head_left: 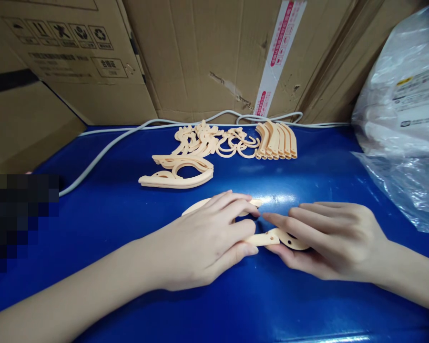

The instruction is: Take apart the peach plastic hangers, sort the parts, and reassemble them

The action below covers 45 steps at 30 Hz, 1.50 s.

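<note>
My left hand (203, 243) is closed over a beige plastic folding hanger part (262, 239), its thumb and index finger pinching the straight arm with a small hole at the end. Part of the hanger shows beyond the fingers; the palm hides the rest. On the right, my right hand (336, 238) grips a curved beige piece (293, 242) with a dark hole in it. The two parts meet or overlap between my hands, just above the blue table. Behind them lies a small stack of folded beige hangers (191, 182).
Along the back lie a jumbled pile of curved beige pieces (196, 138), beige hooks (227, 151) and a neat row of hanger arms (277, 143). A white cable (109, 143) runs behind them. Cardboard boxes (200, 57) wall the back; plastic bags (400, 105) stand right.
</note>
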### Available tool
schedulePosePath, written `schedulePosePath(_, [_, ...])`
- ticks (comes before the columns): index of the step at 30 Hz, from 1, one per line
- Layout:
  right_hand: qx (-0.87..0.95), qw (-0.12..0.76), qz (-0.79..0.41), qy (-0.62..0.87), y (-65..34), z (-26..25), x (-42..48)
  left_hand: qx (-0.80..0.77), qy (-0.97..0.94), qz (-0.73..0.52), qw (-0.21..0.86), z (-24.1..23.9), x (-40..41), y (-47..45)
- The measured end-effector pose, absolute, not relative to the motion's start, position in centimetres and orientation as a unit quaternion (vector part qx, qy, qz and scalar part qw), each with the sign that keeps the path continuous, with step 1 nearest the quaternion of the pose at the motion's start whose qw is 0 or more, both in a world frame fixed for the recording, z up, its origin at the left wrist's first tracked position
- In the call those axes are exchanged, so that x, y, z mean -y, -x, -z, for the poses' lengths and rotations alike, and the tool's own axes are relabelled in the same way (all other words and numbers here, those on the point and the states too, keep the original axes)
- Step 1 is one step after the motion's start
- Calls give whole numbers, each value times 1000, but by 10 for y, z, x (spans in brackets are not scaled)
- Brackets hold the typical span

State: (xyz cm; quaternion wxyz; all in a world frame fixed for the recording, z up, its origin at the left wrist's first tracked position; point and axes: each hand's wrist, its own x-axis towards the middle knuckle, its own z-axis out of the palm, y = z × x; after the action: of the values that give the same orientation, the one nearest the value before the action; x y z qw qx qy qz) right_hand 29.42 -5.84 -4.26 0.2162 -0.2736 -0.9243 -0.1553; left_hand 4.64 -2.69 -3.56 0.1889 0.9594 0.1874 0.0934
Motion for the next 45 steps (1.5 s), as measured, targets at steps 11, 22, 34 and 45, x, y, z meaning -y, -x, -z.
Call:
schedulePosePath(11, [953, 210, 6, 217, -295, 42, 63, -240, -908, -156, 306, 30, 21, -43])
schedulePosePath(22, [952, 190, -48, 234, -297, 32, 50, -286, -906, -198, 242, 40, 15, -40])
schedulePosePath(34, [920, 201, 21, 335, -304, 28, 46, -307, -903, -218, 209, 38, 17, -41])
schedulePosePath(45, [933, 186, -145, 272, -294, 22, 52, -303, -910, -207, 191, 41, 18, -41])
